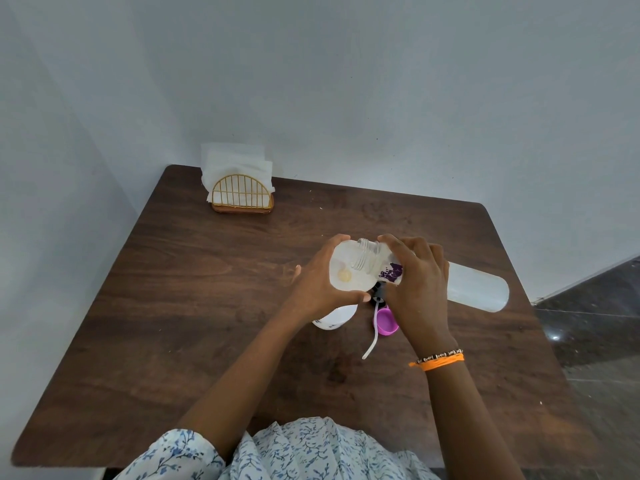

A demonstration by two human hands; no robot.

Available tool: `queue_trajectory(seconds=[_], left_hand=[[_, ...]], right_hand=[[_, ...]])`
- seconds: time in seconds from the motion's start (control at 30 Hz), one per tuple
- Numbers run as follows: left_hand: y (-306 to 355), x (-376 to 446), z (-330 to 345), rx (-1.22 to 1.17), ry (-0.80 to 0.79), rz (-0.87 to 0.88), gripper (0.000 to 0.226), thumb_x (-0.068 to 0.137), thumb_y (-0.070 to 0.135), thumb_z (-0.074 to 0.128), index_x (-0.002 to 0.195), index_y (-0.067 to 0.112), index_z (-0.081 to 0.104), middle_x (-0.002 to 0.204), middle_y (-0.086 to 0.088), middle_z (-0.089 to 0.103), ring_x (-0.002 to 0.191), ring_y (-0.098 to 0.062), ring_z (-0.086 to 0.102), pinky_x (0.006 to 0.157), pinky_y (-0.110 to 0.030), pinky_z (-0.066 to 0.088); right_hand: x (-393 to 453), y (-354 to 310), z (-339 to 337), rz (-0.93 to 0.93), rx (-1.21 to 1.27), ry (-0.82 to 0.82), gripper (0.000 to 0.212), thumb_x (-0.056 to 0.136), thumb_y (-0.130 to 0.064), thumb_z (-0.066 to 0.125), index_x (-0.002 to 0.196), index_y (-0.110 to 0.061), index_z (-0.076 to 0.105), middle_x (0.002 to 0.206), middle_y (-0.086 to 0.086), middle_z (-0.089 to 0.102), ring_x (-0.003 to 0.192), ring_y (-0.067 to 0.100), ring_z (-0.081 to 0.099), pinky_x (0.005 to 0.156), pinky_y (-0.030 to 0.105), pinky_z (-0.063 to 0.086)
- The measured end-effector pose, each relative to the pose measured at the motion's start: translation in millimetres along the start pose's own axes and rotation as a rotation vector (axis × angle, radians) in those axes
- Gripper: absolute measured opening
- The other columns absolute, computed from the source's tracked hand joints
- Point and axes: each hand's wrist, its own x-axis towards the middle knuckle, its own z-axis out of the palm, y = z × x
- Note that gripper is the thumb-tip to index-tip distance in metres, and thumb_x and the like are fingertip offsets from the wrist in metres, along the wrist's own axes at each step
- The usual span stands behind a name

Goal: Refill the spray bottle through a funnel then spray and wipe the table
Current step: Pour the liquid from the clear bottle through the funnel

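My left hand point(320, 282) grips a white funnel point(346, 268) that stands in the white spray bottle point(334, 317) at the table's middle. My right hand point(420, 289) holds a clear refill bottle point(478, 289) tipped to the left, its threaded open mouth point(365, 254) over the funnel bowl. A purple label shows by my fingers. The black spray head with its white dip tube point(372, 336) lies on the table beside a purple cap point(386, 320), just under my right hand.
A gold wire holder with white paper napkins point(240, 188) stands at the far left corner of the dark wooden table point(207, 306). A white wall runs behind and to the left. Dark floor lies to the right.
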Motion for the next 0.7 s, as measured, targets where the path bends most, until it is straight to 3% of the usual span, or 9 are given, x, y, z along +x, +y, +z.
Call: queue_trajectory(seconds=[0.7], left_hand=[[0.4, 0.3, 0.7, 0.004, -0.007, -0.008, 0.091, 0.061, 0.046, 0.078, 0.132, 0.045, 0.020, 0.141, 0.019, 0.034, 0.129, -0.011, 0.036, 0.112, -0.058, 0.017]], right_hand=[[-0.6, 0.0, -0.5, 0.007, -0.005, 0.001, 0.062, 0.064, 0.009, 0.070, 0.118, -0.017, 0.060, 0.110, 0.008, 0.060, 0.107, 0.029, 0.046, 0.086, 0.034, 0.035]])
